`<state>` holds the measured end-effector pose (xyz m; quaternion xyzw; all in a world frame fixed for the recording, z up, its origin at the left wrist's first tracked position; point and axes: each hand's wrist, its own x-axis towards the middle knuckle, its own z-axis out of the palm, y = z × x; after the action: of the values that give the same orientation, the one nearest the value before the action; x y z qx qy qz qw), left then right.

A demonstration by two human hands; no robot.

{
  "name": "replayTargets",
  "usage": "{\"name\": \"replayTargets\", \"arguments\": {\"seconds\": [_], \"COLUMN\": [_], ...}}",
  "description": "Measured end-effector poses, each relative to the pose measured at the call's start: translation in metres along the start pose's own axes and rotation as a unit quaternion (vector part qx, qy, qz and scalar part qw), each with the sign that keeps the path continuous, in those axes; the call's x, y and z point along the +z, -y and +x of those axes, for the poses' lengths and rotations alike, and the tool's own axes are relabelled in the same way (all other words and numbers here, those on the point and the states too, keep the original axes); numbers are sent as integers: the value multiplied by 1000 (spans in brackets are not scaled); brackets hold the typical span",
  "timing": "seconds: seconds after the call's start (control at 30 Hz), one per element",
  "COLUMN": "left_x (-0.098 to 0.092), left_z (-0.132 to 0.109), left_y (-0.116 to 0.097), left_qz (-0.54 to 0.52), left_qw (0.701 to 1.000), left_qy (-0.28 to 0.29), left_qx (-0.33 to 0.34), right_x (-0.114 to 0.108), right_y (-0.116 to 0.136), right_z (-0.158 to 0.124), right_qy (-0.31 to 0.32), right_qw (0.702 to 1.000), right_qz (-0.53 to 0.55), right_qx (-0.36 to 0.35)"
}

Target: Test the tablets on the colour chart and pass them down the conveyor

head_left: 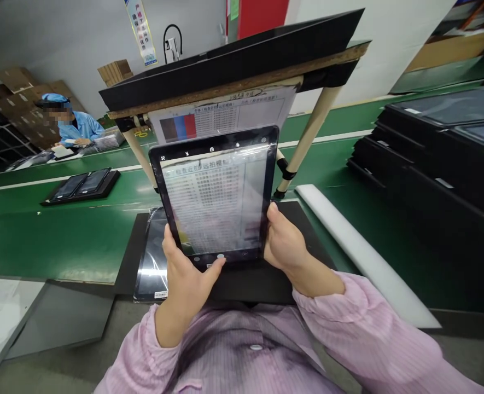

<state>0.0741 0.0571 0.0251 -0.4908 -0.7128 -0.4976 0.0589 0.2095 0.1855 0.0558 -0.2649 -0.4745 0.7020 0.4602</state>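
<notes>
A tablet [219, 205] is held upright between my two hands, its lit screen showing a camera view of a printed sheet. My left hand [188, 279] grips its lower left edge, with the thumb on the lower bezel beside the round on-screen button. Around the lower right edge, my right hand [285, 238] is closed, the thumb along the side. Behind the tablet hangs a printed chart [225, 112] with colour blocks, partly covered by it. A second tablet [153, 257] lies flat on a black tray [233, 287] below my hands.
A stand [313, 134] with a black top carries the chart. Stacked black trays [422, 164] rise at the right, near a white foam strip [360, 251]. On the green bench [81, 235], another tray holds two tablets [88, 183]. A person in blue [80, 128] sits at the far left.
</notes>
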Motion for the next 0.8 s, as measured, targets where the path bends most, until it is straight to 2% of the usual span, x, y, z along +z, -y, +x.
{"name": "replayTargets", "arguments": {"seconds": [0.23, 0.37, 0.43, 0.5, 0.57, 0.67, 0.73, 0.8], "left_x": [1, 2, 1, -1, -7, -19, -28, -33], "left_z": [-3, -4, -5, -4, -2, 2, 5, 6], "left_y": [0, 0, 2, 6, 11, 16, 16, 14], "left_qz": [23, 23, -7, -98, -250, -445, -499, -524], "left_qw": [1000, 1000, 1000, 995, 964, 867, 818, 794], "left_qy": [4, 1, 1, -10, -41, -43, -17, -8], "left_qx": [7, 1, -9, -24, -74, -218, -284, -308], "right_x": [-2, -3, -3, -3, -3, -4, -3, -4], "right_y": [-1, -4, -4, -3, -1, 4, 11, 23], "right_z": [0, 1, 1, 0, -5, -18, -27, -33], "right_qy": [-1, 15, 19, 22, 20, 1, 20, 58], "right_qw": [1000, 999, 998, 998, 998, 999, 997, 986], "right_qz": [1, 44, 56, 52, 43, 17, -18, -81], "right_qx": [-8, -19, -24, -30, -29, -33, -69, -135]}}
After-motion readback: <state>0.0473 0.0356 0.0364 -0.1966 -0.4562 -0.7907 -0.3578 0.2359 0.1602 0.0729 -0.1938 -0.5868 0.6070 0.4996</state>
